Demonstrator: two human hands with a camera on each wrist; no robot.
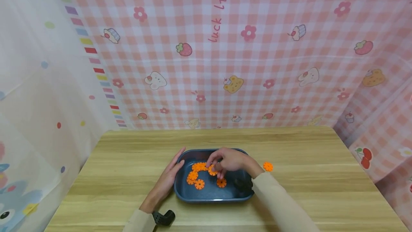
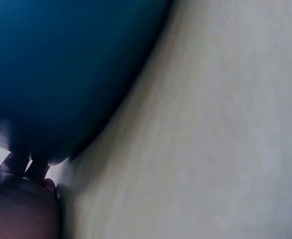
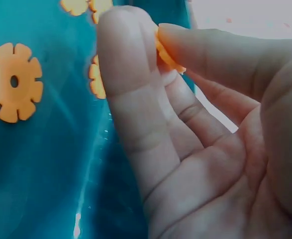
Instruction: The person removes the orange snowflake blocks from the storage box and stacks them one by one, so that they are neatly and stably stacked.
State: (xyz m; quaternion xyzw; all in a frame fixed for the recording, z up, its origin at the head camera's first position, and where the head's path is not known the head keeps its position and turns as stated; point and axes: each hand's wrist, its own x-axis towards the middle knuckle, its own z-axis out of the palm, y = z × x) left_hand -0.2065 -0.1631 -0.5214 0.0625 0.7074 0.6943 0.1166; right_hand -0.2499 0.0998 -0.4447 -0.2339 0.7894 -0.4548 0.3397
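Note:
A dark blue rectangular tray (image 1: 214, 200) stands on the wooden table, with several orange notched discs (image 1: 199, 184) in its left and middle parts. Against the tray's left wall rests my left hand (image 1: 168, 175), fingers extended along the side. In the left wrist view the hand (image 2: 21, 206) shows at the lower left corner, beside the tray's outer wall (image 2: 61, 64). Over the tray, my right hand (image 1: 233, 159) pinches an orange notched disc (image 3: 166, 56) between thumb and fingers, partly hidden by them. Another disc (image 3: 14, 82) with a central hole lies below it.
One orange disc (image 1: 268, 167) lies on the table (image 1: 299, 189) to the right of the tray. A black wrist-worn device (image 1: 165, 218) sits near the left wrist. A pink checked cloth (image 1: 219, 63) hangs behind the table.

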